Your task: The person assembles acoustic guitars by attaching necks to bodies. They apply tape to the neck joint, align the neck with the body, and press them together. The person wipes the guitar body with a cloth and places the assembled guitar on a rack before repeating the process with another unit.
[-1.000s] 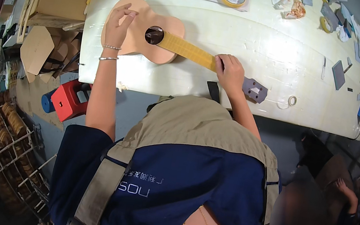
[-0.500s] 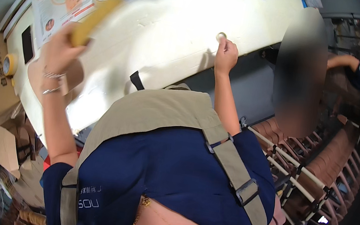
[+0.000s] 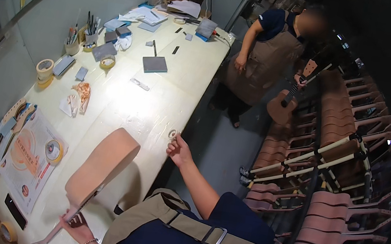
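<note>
My left hand (image 3: 77,229) is closed round the neck of an unfinished ukulele (image 3: 104,163) near the table's lower left. Its pale brown body is tilted, with a side facing up, and the neck slopes down to the headstock at the lower edge. At the table's right edge my right hand (image 3: 178,151) pinches a small pale ring (image 3: 171,134), which looks like a narrow roll of tape. The hands are well apart. My palm hides part of the ukulele's neck.
The long white table (image 3: 121,104) carries a printed sheet (image 3: 28,158), tape rolls (image 3: 53,151), a dark sanding block (image 3: 155,64) and a crumpled cloth (image 3: 83,95). A co-worker (image 3: 266,56) holds another ukulele (image 3: 282,106) beyond the table. Racks of ukulele bodies (image 3: 324,231) stand at right.
My view has swung toward the table's far end, bringing the co-worker and racks into fuller view. The ukulele in my left hand, blurred before, shows clearly now. My right hand still pinches the ring.
</note>
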Motion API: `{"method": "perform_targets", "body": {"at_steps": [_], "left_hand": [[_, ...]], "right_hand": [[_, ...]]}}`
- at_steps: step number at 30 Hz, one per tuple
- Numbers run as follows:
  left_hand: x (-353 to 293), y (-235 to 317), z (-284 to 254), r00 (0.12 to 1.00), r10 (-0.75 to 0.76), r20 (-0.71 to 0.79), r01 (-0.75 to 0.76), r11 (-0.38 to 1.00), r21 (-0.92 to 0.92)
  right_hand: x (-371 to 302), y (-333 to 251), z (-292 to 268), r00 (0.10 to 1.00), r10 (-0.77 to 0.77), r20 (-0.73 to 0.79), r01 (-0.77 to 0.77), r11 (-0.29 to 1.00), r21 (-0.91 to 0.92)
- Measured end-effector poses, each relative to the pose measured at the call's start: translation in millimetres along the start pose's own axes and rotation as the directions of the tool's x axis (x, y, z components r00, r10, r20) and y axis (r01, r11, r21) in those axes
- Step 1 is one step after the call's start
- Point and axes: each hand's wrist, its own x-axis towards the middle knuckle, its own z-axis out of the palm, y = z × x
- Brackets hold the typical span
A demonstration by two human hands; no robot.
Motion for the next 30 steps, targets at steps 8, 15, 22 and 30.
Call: {"method": "perform_targets", "body": {"at_steps": [8, 15, 22, 30], "left_hand": [[27.1, -57.2, -15.3, 0.905, -0.405, 0.126, 0.412, 0.911, -0.029], [8.3, -29.0, 0.6, 0.501, -0.750, 0.431, 0.264, 0.607, 0.750], [-38.9, -21.8, 46.5, 0.714, -0.431, 0.551, -0.014, 0.779, 0.627], [-73.3, -30.5, 64.8, 0.826, -0.046, 0.562, -0.299, 0.810, 0.505]], "right_hand": [[-85.2, -12.1, 69.3, 0.736, -0.384, 0.557, 0.617, 0.042, -0.786], [-132.0, 22.0, 142.1, 0.838, -0.062, 0.543, 0.240, 0.935, -0.263], [-164.3, 28.7, 197.8, 0.915, 0.031, 0.402, 0.099, 0.950, -0.298], [-172.3, 42.2, 206.7, 0.922, -0.078, 0.378, 0.187, 0.947, -0.262]]}}
